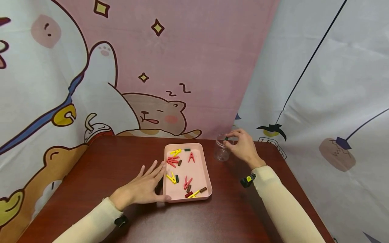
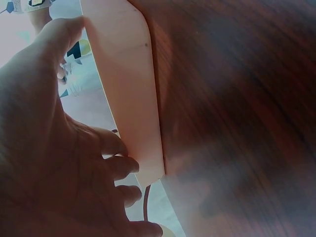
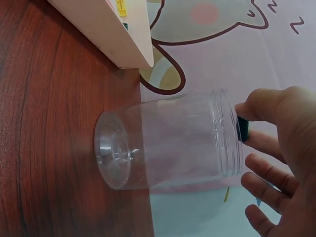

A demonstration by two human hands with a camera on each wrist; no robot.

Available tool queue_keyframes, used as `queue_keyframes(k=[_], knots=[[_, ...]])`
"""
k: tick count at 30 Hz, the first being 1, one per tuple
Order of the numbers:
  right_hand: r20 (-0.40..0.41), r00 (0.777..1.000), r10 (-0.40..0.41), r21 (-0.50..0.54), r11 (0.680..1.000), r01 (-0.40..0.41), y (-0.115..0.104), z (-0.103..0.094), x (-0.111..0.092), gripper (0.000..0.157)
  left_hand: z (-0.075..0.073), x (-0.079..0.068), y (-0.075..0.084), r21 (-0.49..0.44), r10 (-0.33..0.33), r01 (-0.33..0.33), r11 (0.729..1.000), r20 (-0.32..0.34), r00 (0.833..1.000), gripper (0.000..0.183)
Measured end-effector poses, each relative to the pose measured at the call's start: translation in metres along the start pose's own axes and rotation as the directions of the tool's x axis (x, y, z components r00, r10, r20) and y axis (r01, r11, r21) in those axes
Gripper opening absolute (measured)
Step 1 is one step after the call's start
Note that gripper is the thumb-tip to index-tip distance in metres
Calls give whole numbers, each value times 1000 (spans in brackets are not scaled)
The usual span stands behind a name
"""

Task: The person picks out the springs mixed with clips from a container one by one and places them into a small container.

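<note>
My right hand (image 1: 244,146) pinches a small dark green ridged piece (image 3: 242,128) between thumb and forefinger, right at the mouth of a clear plastic jar (image 3: 170,143). The jar stands upright and lidless on the table, with nothing visible inside. My left hand (image 1: 143,186) is spread along the left side of a pink tray (image 1: 208,175), thumb at the near corner and fingertips at the rim. Inside the tray lie red clips (image 1: 191,157), yellow clips (image 1: 171,178), and small ridged pieces in brown (image 1: 203,190), dark green (image 1: 177,178) and dark red (image 1: 188,194).
The dark wooden table (image 1: 209,222) carries the tray in the middle and the jar just beyond its right side. Behind the table's far edge hangs a cartoon-printed cloth (image 1: 194,67), which also runs along the sides.
</note>
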State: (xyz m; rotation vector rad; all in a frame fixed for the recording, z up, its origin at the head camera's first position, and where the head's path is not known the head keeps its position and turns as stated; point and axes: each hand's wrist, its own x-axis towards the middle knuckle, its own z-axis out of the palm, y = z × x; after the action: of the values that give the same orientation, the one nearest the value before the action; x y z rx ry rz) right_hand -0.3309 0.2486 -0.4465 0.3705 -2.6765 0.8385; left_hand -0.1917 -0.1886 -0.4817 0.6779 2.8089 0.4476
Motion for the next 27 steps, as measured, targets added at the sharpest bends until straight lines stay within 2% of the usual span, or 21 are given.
queue_keyframes(k=[12, 21, 27], knots=[[25, 998, 51, 86, 995, -53, 6, 3, 2, 41, -1, -1, 2, -12, 6, -6, 1000, 9, 1000, 126], [47, 995, 85, 90, 992, -89, 8, 5, -3, 74, 2, 1, -2, -9, -5, 5, 1000, 11, 1000, 127], [36, 996, 87, 83, 993, -90, 7, 5, -7, 76, 2, 1, -1, -9, -10, 10, 1000, 15, 1000, 128]])
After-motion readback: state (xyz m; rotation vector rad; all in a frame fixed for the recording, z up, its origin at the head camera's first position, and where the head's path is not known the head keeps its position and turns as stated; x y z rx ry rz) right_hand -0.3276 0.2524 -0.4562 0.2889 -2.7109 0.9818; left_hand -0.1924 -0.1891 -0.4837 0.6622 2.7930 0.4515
